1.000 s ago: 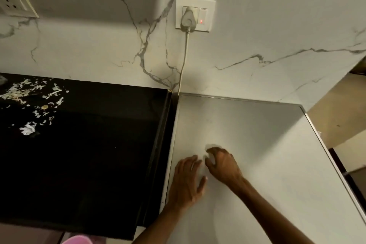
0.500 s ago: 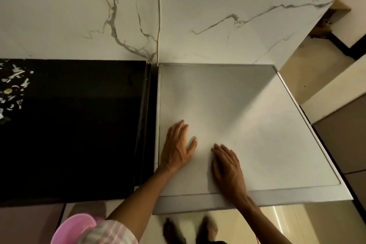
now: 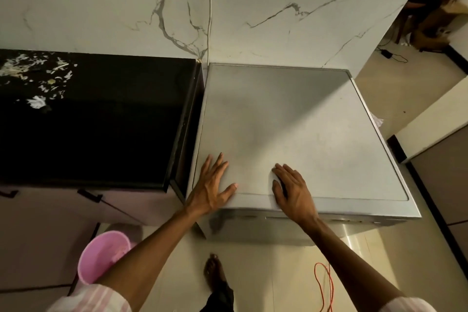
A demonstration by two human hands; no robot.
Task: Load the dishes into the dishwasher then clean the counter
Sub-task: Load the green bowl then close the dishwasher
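Observation:
The grey dishwasher stands against the marble wall and I look down on its flat top. My left hand lies flat with fingers spread on the front left corner of that top. My right hand rests palm down near the front edge, pressing a small white wipe that shows under the thumb and index finger. To the left is the black counter, with white and pale food scraps scattered at its far left.
A pink bucket stands on the floor below the counter, by my left forearm. A white cord runs from the wall socket down behind the dishwasher. An orange cable lies on the floor. My bare foot is in front of the machine.
Both hands have slid back toward the dishwasher's front edge and moved apart. My view has pulled back and down, so the floor, the bucket and my foot now show.

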